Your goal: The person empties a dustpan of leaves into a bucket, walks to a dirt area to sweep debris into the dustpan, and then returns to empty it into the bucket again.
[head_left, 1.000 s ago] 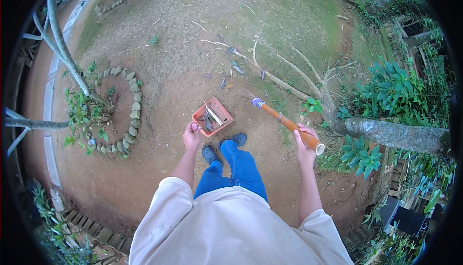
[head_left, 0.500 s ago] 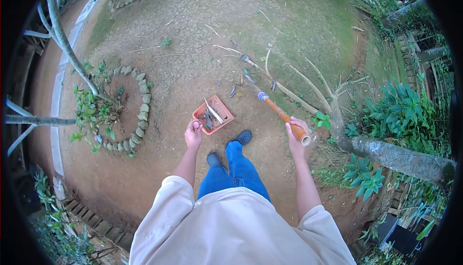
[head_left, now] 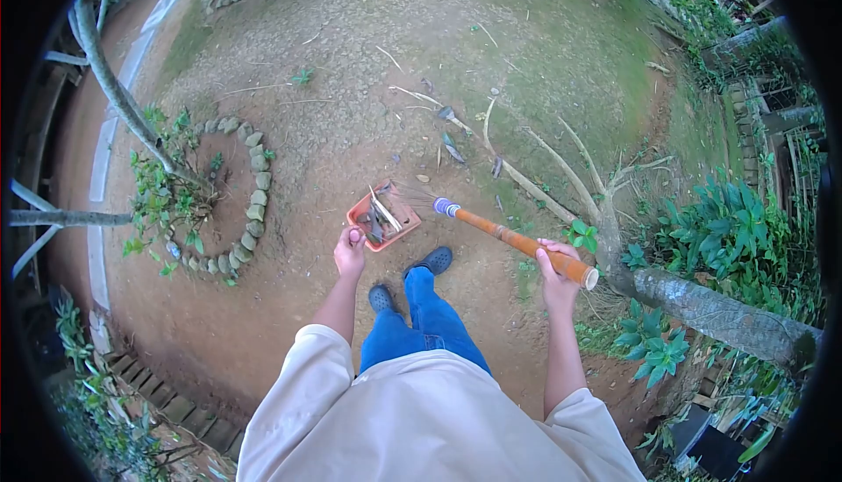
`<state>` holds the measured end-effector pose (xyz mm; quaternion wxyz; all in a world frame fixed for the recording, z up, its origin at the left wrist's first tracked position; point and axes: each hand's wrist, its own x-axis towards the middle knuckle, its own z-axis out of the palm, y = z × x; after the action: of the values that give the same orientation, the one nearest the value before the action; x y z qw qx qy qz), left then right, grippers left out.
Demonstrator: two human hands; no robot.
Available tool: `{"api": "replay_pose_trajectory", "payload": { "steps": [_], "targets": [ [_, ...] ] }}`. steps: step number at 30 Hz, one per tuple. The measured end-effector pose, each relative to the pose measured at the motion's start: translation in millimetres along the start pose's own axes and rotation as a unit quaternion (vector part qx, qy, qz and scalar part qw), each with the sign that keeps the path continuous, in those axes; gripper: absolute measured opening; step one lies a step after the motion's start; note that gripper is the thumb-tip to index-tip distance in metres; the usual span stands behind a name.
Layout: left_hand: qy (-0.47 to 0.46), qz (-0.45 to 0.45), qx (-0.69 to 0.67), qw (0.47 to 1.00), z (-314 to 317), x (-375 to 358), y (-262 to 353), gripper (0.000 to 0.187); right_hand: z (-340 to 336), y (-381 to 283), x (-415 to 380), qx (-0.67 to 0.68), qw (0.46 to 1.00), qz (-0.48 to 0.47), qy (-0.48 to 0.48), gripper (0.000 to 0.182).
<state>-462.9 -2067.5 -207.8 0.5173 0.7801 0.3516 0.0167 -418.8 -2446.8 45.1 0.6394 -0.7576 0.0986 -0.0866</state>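
Note:
I stand on bare dirt and look down at my blue trousers and dark shoes. My left hand (head_left: 349, 250) is closed around the handle of an orange dustpan (head_left: 383, 217), which holds leaves and twigs just in front of my feet. My right hand (head_left: 555, 270) grips the upper end of a broom with an orange handle (head_left: 513, 239). Its thin bristles (head_left: 412, 196) reach down beside the dustpan's right edge.
A ring of stones (head_left: 254, 192) around a small tree stands to the left. Fallen leaves (head_left: 453, 147) and long dry branches (head_left: 526, 179) lie ahead. A thick tree trunk (head_left: 710, 311) and green plants border the right. Bricks edge the lower left.
The broom head has swung left from the fallen leaves ahead to the dustpan's right edge. My right hand moved slightly right and down. The dustpan stayed in front of my feet.

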Motion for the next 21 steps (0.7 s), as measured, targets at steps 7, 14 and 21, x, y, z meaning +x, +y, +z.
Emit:
{"api": "replay_pose_trajectory", "payload": {
  "steps": [7,14,21],
  "targets": [
    [0.005,-0.002,0.008,1.000,-11,-4,7,0.031,9,-5,21,-0.102,0.992,-0.063,-0.025,0.018],
    [0.013,-0.007,0.005,1.000,-16,-11,10,0.031,25,8,39,-0.136,0.980,-0.141,-0.046,0.019],
    [0.018,-0.044,0.023,0.999,-4,-18,-8,0.033,47,41,39,-0.159,0.973,-0.145,-0.089,0.018]
  ]
}}
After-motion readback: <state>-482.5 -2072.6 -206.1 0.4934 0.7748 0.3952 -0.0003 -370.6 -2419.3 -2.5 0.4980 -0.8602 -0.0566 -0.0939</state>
